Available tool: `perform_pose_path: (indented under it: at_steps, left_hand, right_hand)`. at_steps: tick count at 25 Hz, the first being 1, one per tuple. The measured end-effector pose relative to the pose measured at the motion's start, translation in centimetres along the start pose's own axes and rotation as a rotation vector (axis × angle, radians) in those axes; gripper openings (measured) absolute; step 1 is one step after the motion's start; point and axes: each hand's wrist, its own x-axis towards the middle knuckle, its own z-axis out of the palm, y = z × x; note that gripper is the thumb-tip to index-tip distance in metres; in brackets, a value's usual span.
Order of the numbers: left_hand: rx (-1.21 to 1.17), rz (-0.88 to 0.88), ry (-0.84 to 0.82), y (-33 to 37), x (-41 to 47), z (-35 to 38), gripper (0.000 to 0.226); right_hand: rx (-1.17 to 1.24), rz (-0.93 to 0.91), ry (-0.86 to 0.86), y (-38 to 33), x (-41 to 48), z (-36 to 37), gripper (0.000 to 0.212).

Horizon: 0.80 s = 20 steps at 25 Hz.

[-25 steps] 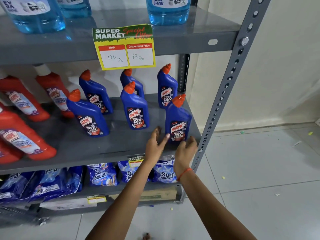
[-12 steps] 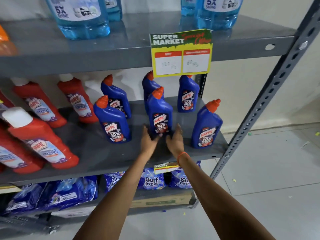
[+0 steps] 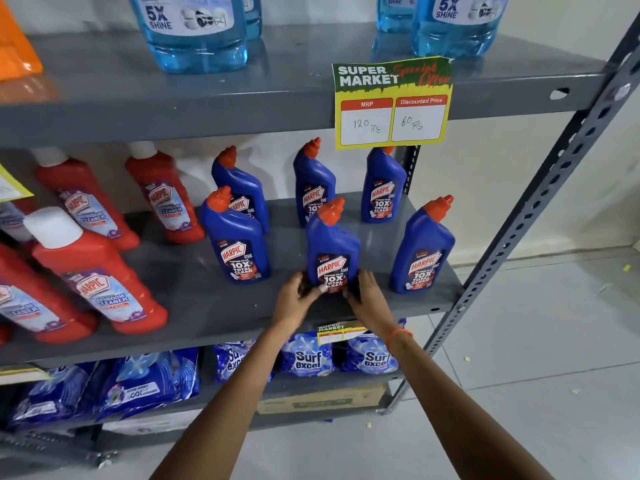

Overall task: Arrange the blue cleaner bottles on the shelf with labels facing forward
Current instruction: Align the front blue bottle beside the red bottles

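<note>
Several blue Harpic cleaner bottles with orange caps stand on the grey middle shelf [image 3: 214,306]. The front middle bottle [image 3: 331,245] stands upright with its label toward me; my left hand [image 3: 297,299] and my right hand [image 3: 367,295] clasp its base from either side. A front left bottle [image 3: 235,237] and a front right bottle [image 3: 423,247] stand free, labels forward. Three more stand behind: back left [image 3: 239,188], back middle [image 3: 313,181] and back right [image 3: 382,185].
Red Harpic bathroom cleaner bottles [image 3: 100,271] fill the shelf's left half. Pale blue glass cleaner bottles [image 3: 194,32] stand on the top shelf, with a price card [image 3: 393,103] hanging from its edge. Surf Excel packets [image 3: 306,358] lie below. The slotted upright [image 3: 540,202] bounds the right side.
Both hands left the front right bottle, moved left, and closed on the front middle bottle, which now sits nearer the shelf's front edge. The camera has turned left.
</note>
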Motion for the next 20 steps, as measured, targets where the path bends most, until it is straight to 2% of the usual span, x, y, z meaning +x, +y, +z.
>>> perform_pose_path:
  at_steps: [11,14,15,17,18,19,20]
  left_hand:
    - [-0.092,-0.064,-0.006,1.3,-3.0,0.3,0.038]
    - [-0.178,-0.098,-0.001,1.7,-3.2,0.1,0.053]
    - [-0.217,-0.101,-0.011,1.7,-3.5,0.1,0.062]
    - [-0.235,-0.086,0.001,1.3,-4.3,-0.1,0.072]
    - [-0.213,-0.058,0.054,1.0,-4.9,-0.3,0.069]
    - [-0.185,-0.022,0.158,0.7,-5.4,-0.5,0.063]
    - [-0.156,0.011,0.31,0.5,-5.9,-0.8,0.054]
  right_hand:
    - [0.011,-0.029,-0.089,0.8,-1.1,-1.0,0.044]
    - [0.074,-0.011,-0.083,0.7,-1.5,-1.2,0.047]
    - [0.169,0.026,-0.027,0.8,-2.1,-1.1,0.049]
    - [0.456,0.179,0.263,0.8,-4.0,-0.2,0.038]
    - [0.615,0.267,0.424,0.3,-5.0,0.5,0.027]
    - [0.781,0.335,0.513,-0.7,-5.8,1.5,0.019]
    - [0.952,0.373,0.512,-2.0,-6.4,2.7,0.014]
